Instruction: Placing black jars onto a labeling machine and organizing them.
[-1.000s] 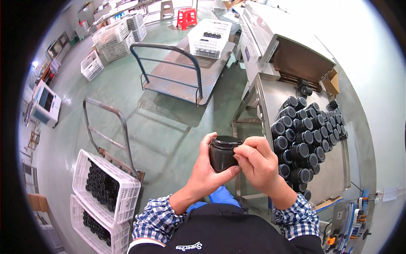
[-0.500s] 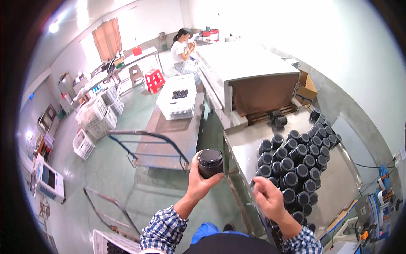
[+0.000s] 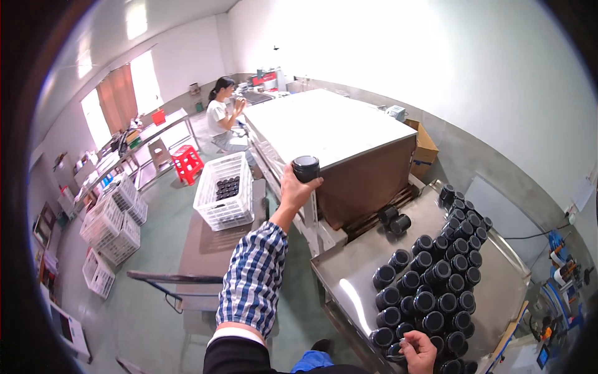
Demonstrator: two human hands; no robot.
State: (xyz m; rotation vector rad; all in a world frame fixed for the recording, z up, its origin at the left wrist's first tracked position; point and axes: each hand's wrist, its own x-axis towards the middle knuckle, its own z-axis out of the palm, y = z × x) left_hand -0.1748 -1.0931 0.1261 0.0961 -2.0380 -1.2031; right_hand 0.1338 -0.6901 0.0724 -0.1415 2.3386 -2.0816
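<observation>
My left hand [image 3: 294, 189] is stretched out in front of me and grips a round black jar [image 3: 306, 167] at the corner of a large box-shaped machine [image 3: 336, 140]. My right hand [image 3: 418, 350] is low at the near edge of a steel tray table [image 3: 498, 274], its fingers touching one of several black jars [image 3: 436, 280] that crowd the tray. Whether that hand has closed on a jar I cannot tell. Two more jars [image 3: 393, 219] lie at the machine's outlet.
A white crate [image 3: 223, 193] with black jars sits on a flat cart [image 3: 205, 249] to my left. More white crates [image 3: 115, 221] stand by the left wall. Another person [image 3: 221, 118] sits at a bench behind, near a red stool [image 3: 187, 163]. A cardboard box [image 3: 423, 148] is beside the machine.
My head has tilted up from the floor to the room. My left hand has carried the jar up and away to the machine's corner; my right hand let go and dropped to the tray.
</observation>
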